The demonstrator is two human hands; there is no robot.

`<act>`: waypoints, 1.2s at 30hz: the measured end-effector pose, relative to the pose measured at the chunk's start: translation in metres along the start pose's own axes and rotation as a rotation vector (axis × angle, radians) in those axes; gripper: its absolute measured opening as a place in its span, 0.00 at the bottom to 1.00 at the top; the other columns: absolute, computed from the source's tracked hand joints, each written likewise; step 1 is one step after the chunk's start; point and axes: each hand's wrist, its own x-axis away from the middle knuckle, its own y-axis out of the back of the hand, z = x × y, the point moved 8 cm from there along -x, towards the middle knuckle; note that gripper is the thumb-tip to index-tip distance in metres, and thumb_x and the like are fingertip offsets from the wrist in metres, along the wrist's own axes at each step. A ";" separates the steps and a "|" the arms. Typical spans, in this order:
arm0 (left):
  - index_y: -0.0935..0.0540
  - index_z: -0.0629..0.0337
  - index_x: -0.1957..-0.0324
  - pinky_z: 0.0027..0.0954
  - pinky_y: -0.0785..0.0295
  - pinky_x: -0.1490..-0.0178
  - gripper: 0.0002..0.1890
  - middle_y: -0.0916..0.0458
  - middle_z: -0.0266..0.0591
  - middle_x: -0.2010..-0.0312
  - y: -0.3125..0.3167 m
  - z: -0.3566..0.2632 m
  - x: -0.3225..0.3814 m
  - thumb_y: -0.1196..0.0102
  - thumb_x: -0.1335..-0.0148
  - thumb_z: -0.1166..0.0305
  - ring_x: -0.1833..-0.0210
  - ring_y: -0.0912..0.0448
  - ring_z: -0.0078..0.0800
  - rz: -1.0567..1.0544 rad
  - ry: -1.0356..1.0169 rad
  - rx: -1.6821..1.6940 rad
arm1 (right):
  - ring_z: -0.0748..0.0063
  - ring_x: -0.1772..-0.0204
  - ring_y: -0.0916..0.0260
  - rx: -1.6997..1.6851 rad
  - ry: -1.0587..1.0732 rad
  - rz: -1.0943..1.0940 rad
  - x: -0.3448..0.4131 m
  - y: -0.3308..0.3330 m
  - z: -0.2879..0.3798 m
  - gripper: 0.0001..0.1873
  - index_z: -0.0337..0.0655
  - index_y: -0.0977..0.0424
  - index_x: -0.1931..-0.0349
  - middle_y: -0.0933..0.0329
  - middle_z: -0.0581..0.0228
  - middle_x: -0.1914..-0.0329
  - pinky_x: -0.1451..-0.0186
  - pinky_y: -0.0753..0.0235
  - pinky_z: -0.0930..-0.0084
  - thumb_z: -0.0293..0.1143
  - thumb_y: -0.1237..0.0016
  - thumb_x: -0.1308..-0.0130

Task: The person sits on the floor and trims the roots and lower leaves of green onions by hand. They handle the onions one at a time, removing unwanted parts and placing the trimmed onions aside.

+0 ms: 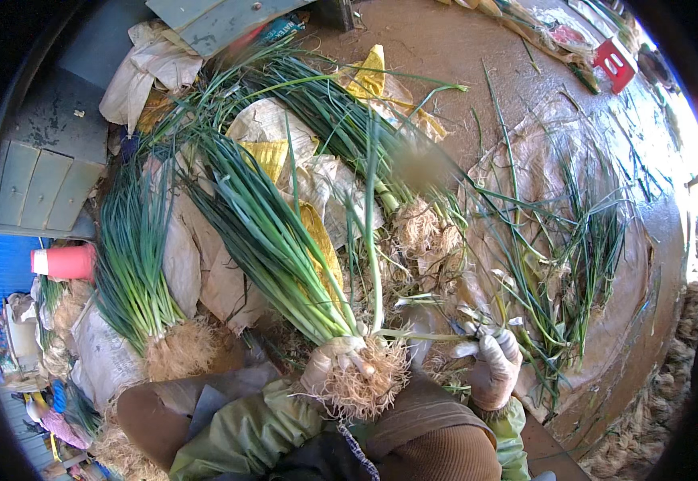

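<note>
A thick bunch of green onions [270,240] lies across my lap area, roots towards me and leaves fanning up to the left. My gloved left hand [325,364] is closed around its white bases, just above the tangled roots. To the right, my gloved right hand [496,361] pinches thin leaf or stalk pieces between its fingers; a pale stem runs from there towards the bunch. Past the held bunch lies a pile of green onions [337,129] with pale roots. At the left rests another bunch of green onions [138,258], roots down.
Loose green leaves and stalks [589,252] lie scattered on a plastic sheet [619,324] at the right. A pink bucket [72,262] and grey metal drawers [48,186] stand at the left. A red plastic stool [616,65] is at the upper right, on wet brown ground.
</note>
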 end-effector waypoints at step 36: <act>0.28 0.69 0.55 0.17 0.27 0.77 0.14 0.20 0.52 0.68 0.025 0.007 -0.004 0.51 0.41 0.70 0.75 0.21 0.26 -0.053 0.137 -0.137 | 0.64 0.74 0.25 0.809 0.034 1.315 0.020 -0.107 -0.042 0.08 0.37 0.25 0.73 0.25 0.60 0.79 0.69 0.27 0.71 0.32 0.48 0.42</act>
